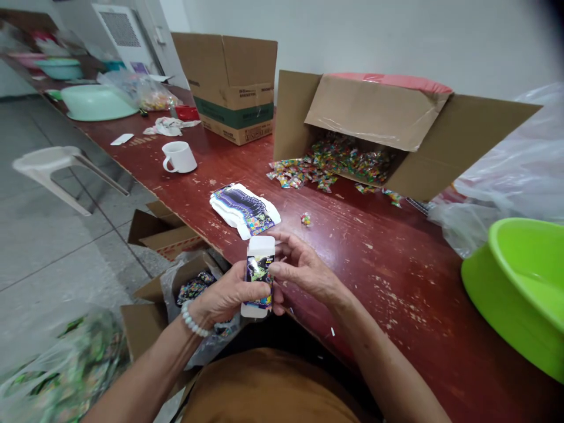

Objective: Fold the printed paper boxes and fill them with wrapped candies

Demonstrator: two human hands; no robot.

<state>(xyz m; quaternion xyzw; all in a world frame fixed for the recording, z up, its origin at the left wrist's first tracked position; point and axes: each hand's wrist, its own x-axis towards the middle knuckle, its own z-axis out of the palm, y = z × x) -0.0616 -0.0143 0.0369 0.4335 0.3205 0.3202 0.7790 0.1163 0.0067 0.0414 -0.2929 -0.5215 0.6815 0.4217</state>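
A small printed cardboard box (259,270) with white flaps at both ends is held upright at the table's near edge. My left hand (229,294) is closed around its lower part, thumb across the front; a pale bead bracelet circles that wrist. My right hand (304,267) has its thumb and fingers against the box's upper right side; some of its fingers are hidden behind the box. Just beyond lies a fanned stack of flat printed boxes (244,210). One small wrapped candy (305,220) lies to the right of the stack.
An open carton (379,111) on its side spills wrapped candies (304,170) onto the red table (396,258). Behind the white mug (178,157) stands another carton (233,88). A green basin (506,299) is at right. Below left are a stool (53,158) and a lined carton (145,329).
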